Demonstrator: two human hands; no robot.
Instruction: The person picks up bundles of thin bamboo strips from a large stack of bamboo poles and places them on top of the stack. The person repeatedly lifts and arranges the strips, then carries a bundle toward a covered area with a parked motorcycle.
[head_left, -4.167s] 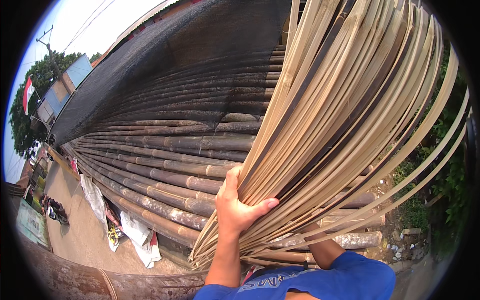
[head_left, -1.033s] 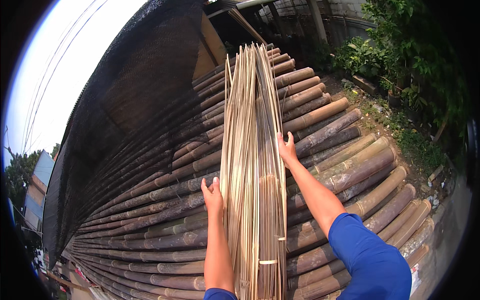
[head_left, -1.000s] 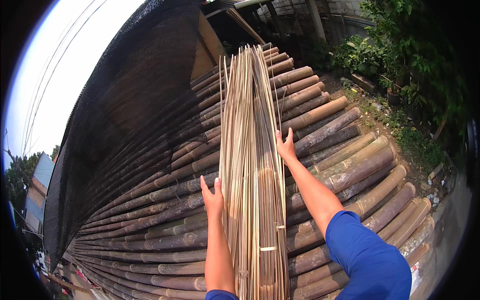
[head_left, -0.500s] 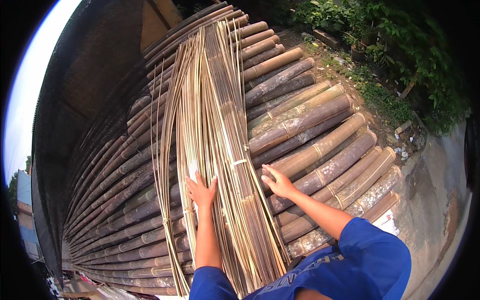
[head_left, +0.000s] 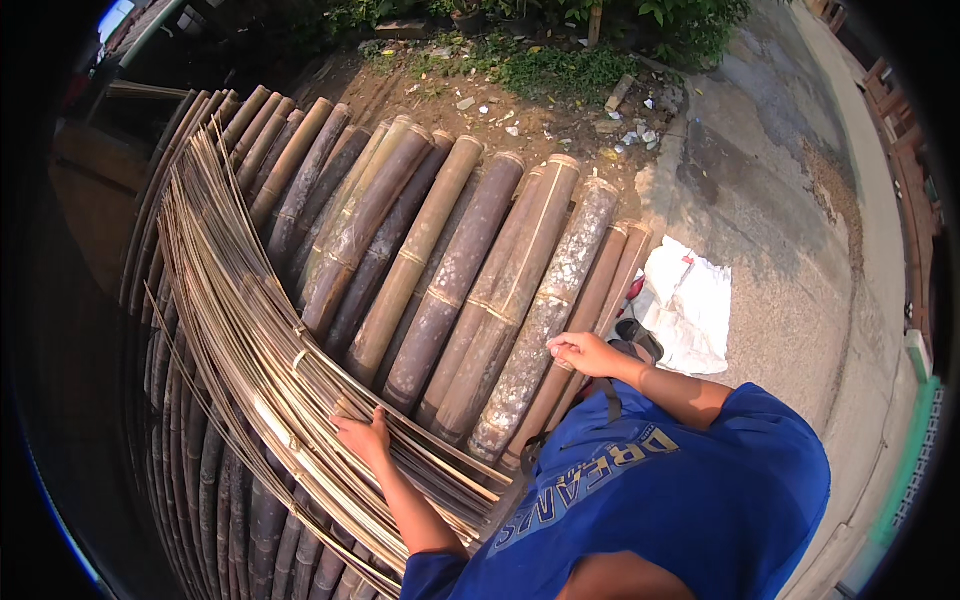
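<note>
At the far left, a long bundle of thin bamboo strips (head_left: pixel 250 330) lies across a stack of thick bamboo poles (head_left: pixel 450 280), curving from the upper left down toward the person's chest. The strips are pale, split flat and tied here and there with thin bands. They look light singly but springy and whippy as a bundle, likely to fan apart and slide over one another, with sharp split edges. A hold near one of the ties, where the strips are gathered, would probably keep them together best.

The left hand (head_left: pixel 362 437) rests on the bundle at its lower part, fingers spread flat and pressing down on the strips rather than wrapped around them.

Further right, the poles lie side by side, grey-brown and mottled, their cut ends toward the bare earth and weeds at the top. They look heavy and stiff, a firm bed for the bundle.

The right hand (head_left: pixel 583 352) sits on the near end of one of the outer poles, its grip loosely curled, knuckles up, fingers drawn together and holding nothing that shows.

Right of that, a crumpled white sack (head_left: pixel 690 305) lies on the concrete ground (head_left: pixel 790 200).
</note>
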